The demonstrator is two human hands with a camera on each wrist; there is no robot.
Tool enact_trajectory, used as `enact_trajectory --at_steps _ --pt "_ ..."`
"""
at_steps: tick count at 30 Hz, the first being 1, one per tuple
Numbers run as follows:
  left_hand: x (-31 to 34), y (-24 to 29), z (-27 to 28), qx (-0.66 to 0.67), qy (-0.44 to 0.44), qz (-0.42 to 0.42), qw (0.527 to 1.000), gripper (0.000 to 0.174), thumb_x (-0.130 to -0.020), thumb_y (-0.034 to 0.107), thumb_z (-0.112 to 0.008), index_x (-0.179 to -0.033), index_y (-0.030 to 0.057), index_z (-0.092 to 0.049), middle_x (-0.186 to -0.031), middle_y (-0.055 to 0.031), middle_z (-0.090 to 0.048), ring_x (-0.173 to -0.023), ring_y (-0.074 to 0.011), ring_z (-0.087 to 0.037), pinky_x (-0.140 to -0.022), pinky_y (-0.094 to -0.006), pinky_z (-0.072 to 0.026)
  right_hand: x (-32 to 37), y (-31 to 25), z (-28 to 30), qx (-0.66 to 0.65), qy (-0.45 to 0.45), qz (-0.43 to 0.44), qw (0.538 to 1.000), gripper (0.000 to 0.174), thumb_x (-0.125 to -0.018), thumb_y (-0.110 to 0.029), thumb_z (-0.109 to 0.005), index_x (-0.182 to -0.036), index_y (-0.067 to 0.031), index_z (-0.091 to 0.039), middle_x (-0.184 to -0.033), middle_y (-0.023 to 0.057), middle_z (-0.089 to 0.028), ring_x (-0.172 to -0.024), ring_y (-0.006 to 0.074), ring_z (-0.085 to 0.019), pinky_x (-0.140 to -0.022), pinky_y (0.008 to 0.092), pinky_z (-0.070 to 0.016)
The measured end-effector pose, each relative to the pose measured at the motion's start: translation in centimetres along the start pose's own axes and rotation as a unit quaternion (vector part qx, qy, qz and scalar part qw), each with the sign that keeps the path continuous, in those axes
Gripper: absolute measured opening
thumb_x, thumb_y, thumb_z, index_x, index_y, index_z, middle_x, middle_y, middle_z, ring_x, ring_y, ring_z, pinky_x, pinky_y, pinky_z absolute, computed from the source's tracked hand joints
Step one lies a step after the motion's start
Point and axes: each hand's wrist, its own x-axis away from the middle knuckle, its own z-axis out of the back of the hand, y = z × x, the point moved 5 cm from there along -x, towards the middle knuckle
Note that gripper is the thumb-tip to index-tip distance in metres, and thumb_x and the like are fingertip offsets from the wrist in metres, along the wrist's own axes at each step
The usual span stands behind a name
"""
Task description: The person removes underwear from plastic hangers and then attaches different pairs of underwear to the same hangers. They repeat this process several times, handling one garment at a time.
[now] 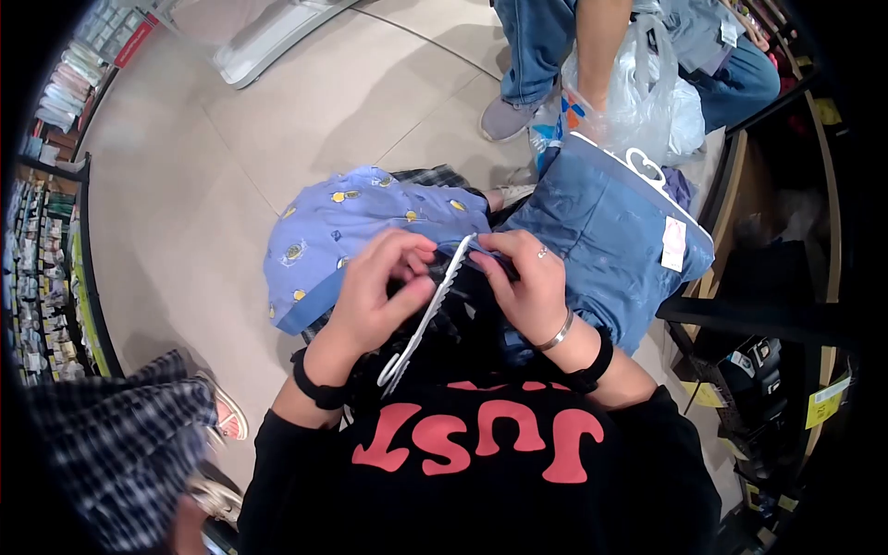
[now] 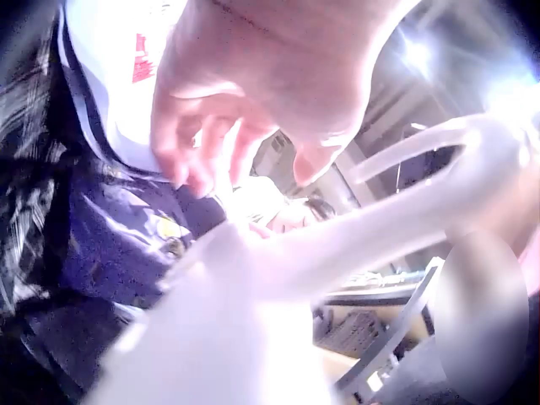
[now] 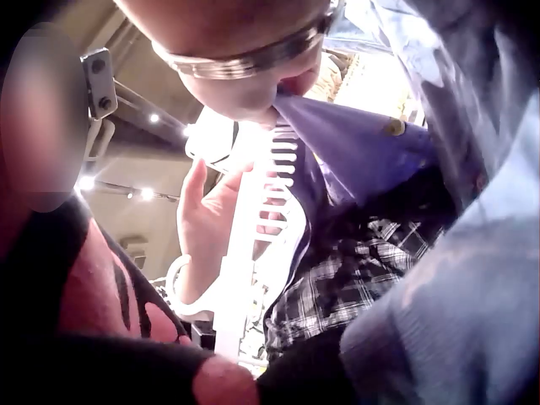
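Observation:
My right hand [image 1: 532, 282] pinches one end of a white plastic hanger [image 1: 442, 289] with a row of teeth along its edge. In the right wrist view, a corner of a purple-blue printed garment [image 3: 359, 152] is also caught at those fingertips. My left hand [image 1: 384, 282] is beside the hanger, its fingers loosely bent and holding nothing. The hanger slants down toward my black shirt, hook end lowest. Across my lap spreads the purple-blue garment with yellow prints and a darker blue band. A second blue garment [image 1: 583, 222], on a white hanger with a tag [image 1: 673, 243], lies to the right.
Ahead, a person in jeans [image 1: 529, 51] reaches into a clear plastic bag [image 1: 638, 83]. Another person in a plaid garment [image 1: 120, 444] stands at the lower left. Store shelves [image 1: 51, 268] line the left, and dark shelving [image 1: 758, 314] stands close on the right.

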Motion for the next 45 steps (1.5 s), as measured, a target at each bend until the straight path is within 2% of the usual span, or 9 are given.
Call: enact_trajectory --at_steps 2,6,11,13,15,18,27,34,45 --pt "0.9 -0.5 -1.6 0.098 -0.100 0.171 0.975 0.030 -0.071 0.008 -0.066 -0.098 0.0009 -0.056 -0.091 -0.0043 -0.056 -0.077 -0.0135 -0.054 -0.063 -0.0243 -0.0441 0.4 -0.2 -0.3 0.002 -0.005 0.003 1.000 0.019 -0.068 -0.004 -0.068 -0.085 -0.0064 -0.059 -0.069 0.0062 -0.057 -0.061 0.0229 -0.058 -0.052 0.0300 -0.0459" --pt "0.3 -1.8 -2.1 -0.124 -0.084 0.098 0.984 0.016 -0.076 0.010 -0.065 -0.086 -0.0002 -0.059 -0.071 -0.0041 -0.057 -0.060 -0.0086 -0.052 -0.054 -0.0234 -0.0428 1.6 -0.3 -0.8 0.002 -0.039 -0.006 0.999 0.023 -0.067 -0.003 -0.070 -0.087 -0.0053 -0.059 -0.075 0.0073 -0.058 -0.065 0.0220 -0.058 -0.055 0.0289 -0.0472" --pt "-0.7 -2.2 -1.3 -0.049 -0.074 0.161 0.983 0.018 -0.077 0.013 -0.065 -0.082 -0.0021 -0.058 -0.068 -0.0075 -0.057 -0.059 -0.0135 -0.054 -0.054 -0.0261 -0.0418 2.4 1.3 -0.9 -0.185 -0.045 -0.208 0.959 0.019 -0.076 -0.002 -0.063 -0.093 -0.0043 -0.056 -0.079 0.0063 -0.053 -0.073 0.0146 -0.057 -0.059 0.0259 -0.0507" --pt "-1.0 -3.1 -0.9 0.012 -0.058 0.173 0.983 0.017 -0.077 0.013 -0.065 -0.082 -0.0016 -0.058 -0.067 -0.0055 -0.057 -0.059 -0.0109 -0.052 -0.054 -0.0252 -0.0414 3.3 2.6 -1.7 -0.373 -0.045 -0.358 0.855 0.019 -0.081 -0.007 -0.060 -0.097 -0.0039 -0.052 -0.079 0.0041 -0.050 -0.073 0.0124 -0.056 -0.060 0.0247 -0.0518" --pt "-1.2 -4.1 -0.8 0.071 -0.045 0.172 0.982 0.017 -0.078 0.014 -0.064 -0.082 -0.0014 -0.058 -0.067 -0.0022 -0.057 -0.060 -0.0071 -0.050 -0.055 -0.0237 -0.0413 4.1 3.3 -2.6 -0.543 -0.063 -0.498 0.673 0.026 -0.088 -0.018 -0.053 -0.108 -0.0046 -0.042 -0.081 0.0040 -0.052 -0.075 0.0124 -0.057 -0.061 0.0240 -0.0525" --pt "-1.4 -3.8 -0.7 0.071 -0.074 0.179 0.978 0.010 -0.082 0.007 -0.061 -0.088 -0.0008 -0.060 -0.076 0.0011 -0.059 -0.067 -0.0046 -0.052 -0.059 -0.0190 -0.0411 3.7 2.6 -3.3 -0.598 -0.152 -0.555 0.558 0.031 -0.090 -0.025 -0.050 -0.111 -0.0063 -0.036 -0.088 0.0067 -0.053 -0.079 0.0127 -0.058 -0.061 0.0255 -0.0525" --pt "-2.0 -3.0 -0.7 0.006 -0.053 0.116 0.992 0.018 -0.083 0.014 -0.061 -0.083 -0.0036 -0.060 -0.069 -0.0008 -0.052 -0.065 -0.0076 -0.046 -0.058 -0.0225 -0.0364 3.8 2.8 -6.0 -0.580 -0.035 -0.498 0.643 0.051 -0.081 -0.007 -0.064 -0.120 -0.0121 -0.032 -0.093 0.0059 -0.057 -0.077 0.0095 -0.055 -0.059 0.0206 -0.0442" --pt "-2.3 -2.9 -0.8 -0.016 -0.050 0.093 0.994 0.017 -0.081 0.015 -0.062 -0.081 -0.0028 -0.061 -0.067 -0.0036 -0.051 -0.063 -0.0122 -0.046 -0.057 -0.0251 -0.0361 3.5 3.4 -6.1 -0.594 0.086 -0.498 0.626 0.041 -0.079 0.002 -0.062 -0.112 -0.0078 -0.042 -0.091 0.0059 -0.059 -0.077 0.0094 -0.057 -0.063 0.0215 -0.0463" --pt "-2.3 -3.4 -0.5 -0.009 -0.012 0.098 0.995 0.015 -0.081 0.014 -0.063 -0.082 -0.0015 -0.063 -0.064 -0.0043 -0.052 -0.062 -0.0129 -0.047 -0.057 -0.0253 -0.0367 3.6 3.5 -6.1 -0.569 0.061 -0.476 0.667 0.037 -0.076 0.007 -0.064 -0.105 -0.0054 -0.045 -0.086 0.0045 -0.060 -0.073 0.0086 -0.056 -0.062 0.0207 -0.0459"
